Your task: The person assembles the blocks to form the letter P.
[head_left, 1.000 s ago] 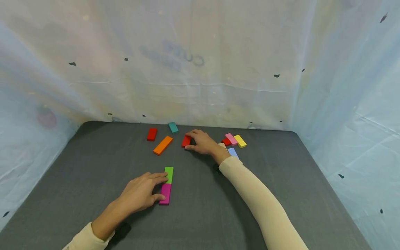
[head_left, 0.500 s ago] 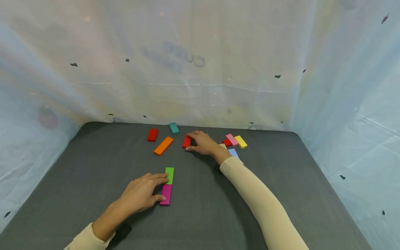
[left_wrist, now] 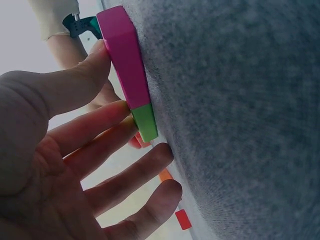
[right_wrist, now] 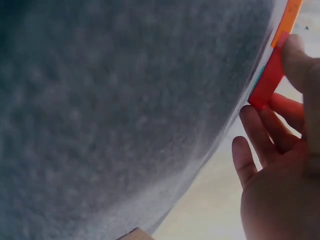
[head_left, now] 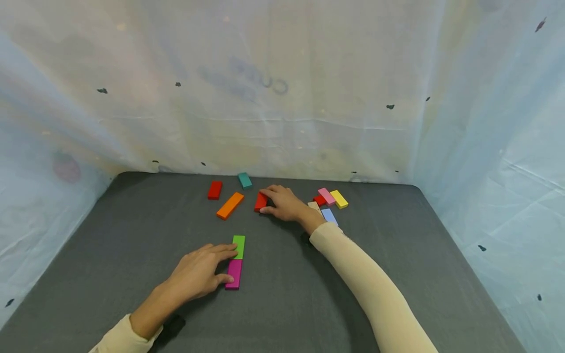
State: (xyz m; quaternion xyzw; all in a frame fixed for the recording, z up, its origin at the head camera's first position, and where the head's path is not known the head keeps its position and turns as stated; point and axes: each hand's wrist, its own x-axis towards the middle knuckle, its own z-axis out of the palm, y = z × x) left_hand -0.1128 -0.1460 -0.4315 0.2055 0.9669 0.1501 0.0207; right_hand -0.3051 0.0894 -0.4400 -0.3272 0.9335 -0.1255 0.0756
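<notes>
**Red block pinched at the far side; joined pair held steady near the person**

The right hand [head_left: 284,202] has its fingers curled about a small flat red wooden block [head_left: 261,201], thumb on the near edge and fingertips on the far edge, as the right wrist view confirms [right_wrist: 269,80]. The block appears to lie on or just above the grey felt-like table surface [head_left: 397,255]; which of the two cannot be told. The pinch bears on narrow edges only. In my judgement the block could pivot or slip out if lifted quickly, and it might drop onto the long flat orange block [head_left: 230,205] just beside it.

The left hand [head_left: 198,274] lies with straight fingers against the side of a flat magenta block [head_left: 234,273] and a flat green block [head_left: 239,246], which lie end to end and touching. It grips neither. Any sideways push from these fingers would likely break the alignment of the pair.

Further out, behind the right wrist, sits a cluster of small blocks: pink [head_left: 326,196], yellow [head_left: 339,198], pale blue [head_left: 329,215] and others. The cream sleeve [head_left: 371,289] passes close above them and could scatter them on withdrawal. A second red block [head_left: 215,189] and a teal block [head_left: 244,180] lie well apart, out of risk.
</notes>
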